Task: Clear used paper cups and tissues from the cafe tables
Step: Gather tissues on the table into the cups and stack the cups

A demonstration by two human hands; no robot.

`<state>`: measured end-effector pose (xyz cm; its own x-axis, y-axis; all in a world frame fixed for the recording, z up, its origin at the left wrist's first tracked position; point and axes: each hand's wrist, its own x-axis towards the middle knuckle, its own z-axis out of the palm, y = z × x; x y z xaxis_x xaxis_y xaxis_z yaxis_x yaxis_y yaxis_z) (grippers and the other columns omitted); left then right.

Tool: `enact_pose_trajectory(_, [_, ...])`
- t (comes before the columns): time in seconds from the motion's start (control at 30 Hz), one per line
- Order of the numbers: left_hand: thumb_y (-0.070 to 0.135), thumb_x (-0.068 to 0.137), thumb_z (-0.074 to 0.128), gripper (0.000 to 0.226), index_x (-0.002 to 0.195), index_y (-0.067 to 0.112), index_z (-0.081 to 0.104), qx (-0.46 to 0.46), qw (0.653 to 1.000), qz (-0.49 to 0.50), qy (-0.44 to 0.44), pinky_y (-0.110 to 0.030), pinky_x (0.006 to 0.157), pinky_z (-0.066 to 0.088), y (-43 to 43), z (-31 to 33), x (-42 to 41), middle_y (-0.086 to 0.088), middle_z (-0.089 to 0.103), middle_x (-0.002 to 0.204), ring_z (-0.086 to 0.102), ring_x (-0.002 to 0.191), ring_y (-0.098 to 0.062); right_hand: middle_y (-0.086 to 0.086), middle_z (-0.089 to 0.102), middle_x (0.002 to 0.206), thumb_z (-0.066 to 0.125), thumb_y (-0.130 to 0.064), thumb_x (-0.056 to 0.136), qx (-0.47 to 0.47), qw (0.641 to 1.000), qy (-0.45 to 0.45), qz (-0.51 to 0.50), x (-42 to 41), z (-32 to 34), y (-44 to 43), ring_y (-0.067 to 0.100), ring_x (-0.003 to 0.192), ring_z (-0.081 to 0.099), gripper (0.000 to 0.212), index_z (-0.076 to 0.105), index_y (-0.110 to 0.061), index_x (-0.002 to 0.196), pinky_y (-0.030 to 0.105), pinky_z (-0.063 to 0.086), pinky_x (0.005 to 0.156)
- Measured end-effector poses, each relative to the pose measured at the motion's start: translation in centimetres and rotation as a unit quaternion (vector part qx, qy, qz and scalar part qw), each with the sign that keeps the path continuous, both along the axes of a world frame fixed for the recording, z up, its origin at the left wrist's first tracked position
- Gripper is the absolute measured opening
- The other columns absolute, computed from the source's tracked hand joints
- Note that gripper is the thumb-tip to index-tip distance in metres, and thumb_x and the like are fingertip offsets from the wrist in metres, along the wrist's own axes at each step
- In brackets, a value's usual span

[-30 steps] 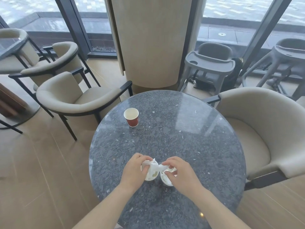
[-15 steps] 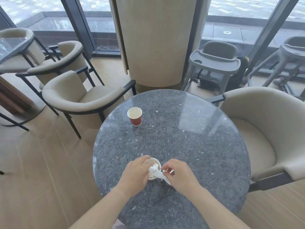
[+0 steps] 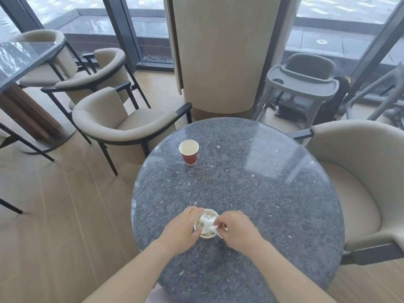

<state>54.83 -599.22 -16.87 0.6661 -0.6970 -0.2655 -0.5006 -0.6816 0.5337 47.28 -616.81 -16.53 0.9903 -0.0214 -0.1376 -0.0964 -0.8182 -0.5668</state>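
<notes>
While the left hand [image 3: 181, 230] is gripping the white cup [image 3: 210, 211] at the table's [image 3: 262, 193] near edge and the right hand [image 3: 238, 230] is pinching tissue [image 3: 206, 219] into it, clearing is looking partway done: red cup [image 3: 189, 153] is standing untouched at the table's far left.

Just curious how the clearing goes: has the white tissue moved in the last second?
Yes. The tissue has gone down, from stretched above the table into the near cup.
</notes>
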Motion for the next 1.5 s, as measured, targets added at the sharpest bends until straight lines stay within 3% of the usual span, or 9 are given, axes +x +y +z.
enact_pose_trajectory(0.2, [0.033,0.090,0.054,0.052,0.136,0.025,0.034,0.006,1.000,-0.007,-0.009,-0.030,0.093,0.045,0.3,0.1,0.3,0.010,0.037,0.139,0.048,0.118,-0.010,-0.006,0.067,0.089,0.058,-0.015,0.085,0.027,0.996,-0.053,-0.068,1.5,0.3,0.8,0.011,0.087,0.056,0.011,0.068,-0.019,0.090,0.017,0.038,0.074])
enact_pose_trajectory(0.4, [0.033,0.084,0.061,0.050,0.130,0.027,0.042,0.036,0.998,-0.032,-0.038,-0.035,0.087,0.048,0.6,0.0,0.1,0.007,0.038,0.133,0.050,0.110,-0.014,-0.005,0.066,0.099,0.048,-0.024,0.091,-0.096,0.995,0.029,-0.025,1.7,-0.3,1.6,0.016,0.098,0.053,0.020,0.065,-0.029,0.099,0.030,0.046,0.076])
enact_pose_trajectory(0.53, [0.032,0.082,0.064,0.039,0.119,0.030,0.052,0.068,0.996,-0.039,-0.042,-0.033,0.090,0.047,0.9,-0.4,0.2,0.009,0.034,0.137,0.043,0.119,-0.013,-0.007,0.067,0.103,0.053,-0.027,0.089,-0.063,0.997,0.006,-0.032,1.7,-0.3,0.9,0.015,0.101,0.053,0.019,0.067,-0.027,0.101,0.030,0.044,0.079])
enact_pose_trajectory(0.7, [0.032,0.087,0.057,0.015,0.102,0.029,0.060,0.095,0.992,-0.029,-0.079,-0.028,0.079,0.043,0.9,-0.8,0.5,0.011,0.043,0.131,0.044,0.116,-0.011,-0.013,0.065,0.104,0.057,-0.027,0.088,-0.042,0.998,-0.020,-0.043,0.2,-0.4,-0.2,0.012,0.101,0.052,0.017,0.066,-0.028,0.102,0.025,0.043,0.080])
enact_pose_trajectory(0.9, [0.038,0.086,0.059,0.014,0.096,0.029,0.062,0.024,0.994,-0.003,-0.105,-0.027,0.074,0.047,0.8,-0.6,1.3,0.014,0.049,0.121,0.050,0.105,-0.008,-0.015,0.063,0.113,0.059,-0.028,0.087,-0.016,0.999,-0.036,-0.036,-0.5,-0.5,0.9,0.009,0.106,0.050,0.022,0.065,-0.027,0.108,0.022,0.042,0.083])
enact_pose_trajectory(1.13, [0.038,0.084,0.063,0.010,0.091,0.031,0.063,-0.019,0.993,-0.007,-0.114,-0.026,0.070,0.046,1.9,0.7,4.8,0.017,0.050,0.121,0.051,0.099,-0.005,-0.008,0.067,0.102,0.054,-0.024,0.090,-0.003,0.997,-0.048,-0.062,2.8,1.2,2.0,0.015,0.098,0.053,0.016,0.069,-0.021,0.096,0.029,0.044,0.080])
enact_pose_trajectory(1.33, [0.037,0.082,0.065,0.009,0.090,0.032,0.065,-0.047,0.991,-0.036,-0.119,-0.029,0.073,0.050,2.6,2.4,8.4,0.017,0.051,0.119,0.054,0.098,-0.006,-0.008,0.063,0.091,0.054,-0.029,0.087,-0.064,0.974,-0.083,-0.201,7.0,3.0,4.1,0.016,0.090,0.053,0.012,0.064,-0.024,0.091,0.030,0.044,0.069])
enact_pose_trajectory(1.5, [0.041,0.082,0.063,0.012,0.091,0.034,0.064,-0.057,0.989,-0.029,-0.130,-0.027,0.071,0.048,3.9,3.3,11.6,0.018,0.052,0.115,0.054,0.095,-0.005,-0.006,0.064,0.092,0.054,-0.028,0.085,-0.048,0.973,-0.077,-0.213,9.9,3.1,6.2,0.018,0.088,0.058,0.013,0.063,-0.022,0.093,0.031,0.045,0.070])
